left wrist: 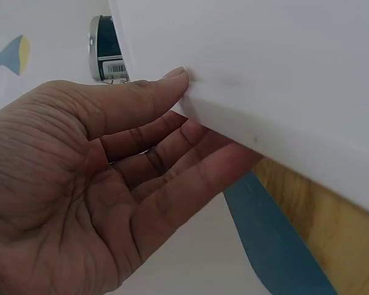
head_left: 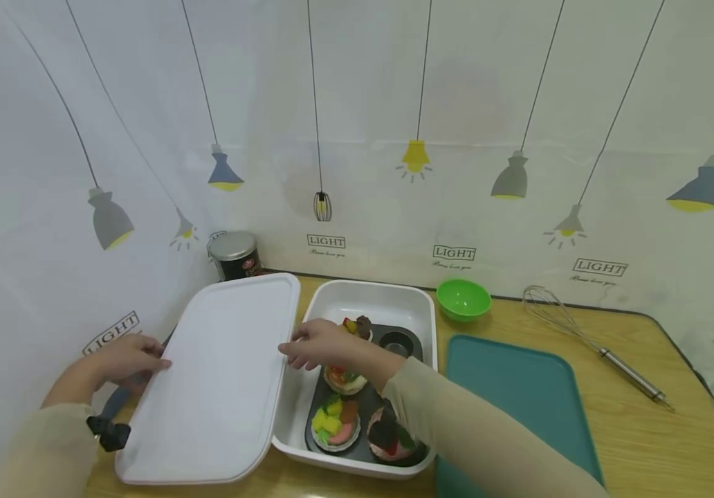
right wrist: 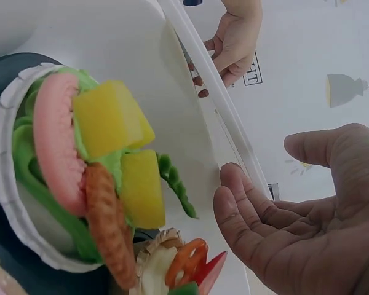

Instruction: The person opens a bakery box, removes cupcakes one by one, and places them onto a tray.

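A white rectangular lid [head_left: 214, 387] slants at the left, its right edge along the white tub [head_left: 394, 299]. My left hand [head_left: 123, 361] pinches the lid's left edge; the left wrist view shows the thumb [left wrist: 141, 101] on top and the fingers underneath. By the opposite edge is my right hand [head_left: 322, 342], its fingers [right wrist: 234, 215] at the rim and its thumb apart from it. Inside the tub lies a dark muffin tin [head_left: 416, 339] holding several toy cupcakes, one with yellow cubes and a pink piece [right wrist: 58, 141]. My right forearm hides part of the tin.
A teal tray [head_left: 513, 380] lies right of the tub, partly under my right sleeve. Behind it stands a green bowl [head_left: 464, 299], with a whisk [head_left: 606, 353] farther right. A dark tin can [head_left: 235, 256] stands behind the lid. Something blue [left wrist: 277, 239] shows beneath the lid's left side.
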`<state>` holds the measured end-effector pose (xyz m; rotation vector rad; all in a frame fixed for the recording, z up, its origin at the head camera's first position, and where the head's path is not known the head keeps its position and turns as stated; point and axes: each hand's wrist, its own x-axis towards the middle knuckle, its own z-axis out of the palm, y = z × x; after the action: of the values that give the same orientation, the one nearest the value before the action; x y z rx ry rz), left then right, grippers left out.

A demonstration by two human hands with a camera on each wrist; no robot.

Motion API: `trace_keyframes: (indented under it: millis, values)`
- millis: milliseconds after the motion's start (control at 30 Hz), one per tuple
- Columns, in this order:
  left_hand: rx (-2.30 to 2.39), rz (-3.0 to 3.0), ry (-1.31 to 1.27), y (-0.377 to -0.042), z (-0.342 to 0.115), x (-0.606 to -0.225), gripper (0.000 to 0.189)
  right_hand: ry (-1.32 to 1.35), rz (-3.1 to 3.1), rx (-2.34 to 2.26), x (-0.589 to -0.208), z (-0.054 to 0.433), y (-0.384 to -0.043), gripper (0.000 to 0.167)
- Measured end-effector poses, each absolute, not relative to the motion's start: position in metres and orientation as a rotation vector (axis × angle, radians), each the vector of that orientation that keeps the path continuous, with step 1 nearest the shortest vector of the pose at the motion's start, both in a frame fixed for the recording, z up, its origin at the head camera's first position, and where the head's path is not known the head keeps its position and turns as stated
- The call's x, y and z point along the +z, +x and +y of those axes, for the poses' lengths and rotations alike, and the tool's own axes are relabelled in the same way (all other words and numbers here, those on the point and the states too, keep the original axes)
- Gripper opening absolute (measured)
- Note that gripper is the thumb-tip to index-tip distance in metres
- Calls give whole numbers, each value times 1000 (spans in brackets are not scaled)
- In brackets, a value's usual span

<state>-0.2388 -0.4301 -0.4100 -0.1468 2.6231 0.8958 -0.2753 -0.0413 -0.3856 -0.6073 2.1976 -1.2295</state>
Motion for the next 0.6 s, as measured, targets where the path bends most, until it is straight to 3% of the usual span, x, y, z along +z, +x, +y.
trace_keyframes:
  millis: [400, 600]
  values:
    - [850, 2631, -222, -241, -436, -424, 72, -701, 2239, -1096, -391, -50, -273, 35]
    - [815, 2665, -227, -246, -437, -433, 67, -708, 2256, -1058, -394, -52, -274, 35]
